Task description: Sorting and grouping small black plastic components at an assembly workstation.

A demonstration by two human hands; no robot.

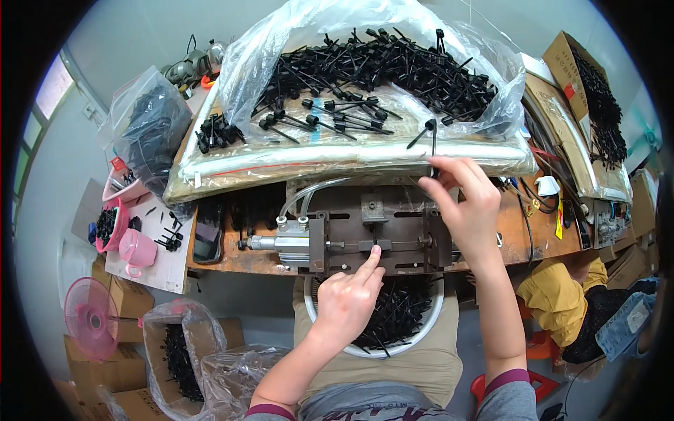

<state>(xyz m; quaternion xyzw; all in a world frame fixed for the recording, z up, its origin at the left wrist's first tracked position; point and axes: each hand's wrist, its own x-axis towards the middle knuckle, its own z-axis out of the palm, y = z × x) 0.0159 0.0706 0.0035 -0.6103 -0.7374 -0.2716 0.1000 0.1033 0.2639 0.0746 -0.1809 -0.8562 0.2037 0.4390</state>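
My left hand reaches over a dark metal clamping fixture, its index finger stretched out onto the small block in the middle and the other fingers curled. A thin black piece seems to lie in that block, under the fingertip. With thumb and fingers my right hand pinches a slim black plastic part, held upright at the front edge of the raised plastic-covered tray. Beside it, another black part with a knobbed end lies on the tray. At the fixture's left sits a silver air cylinder with clear hoses.
A large heap of black parts fills the clear bag on the tray. In my lap is a white basket of similar parts. A pink cup stands at left; an open carton of parts is at right.
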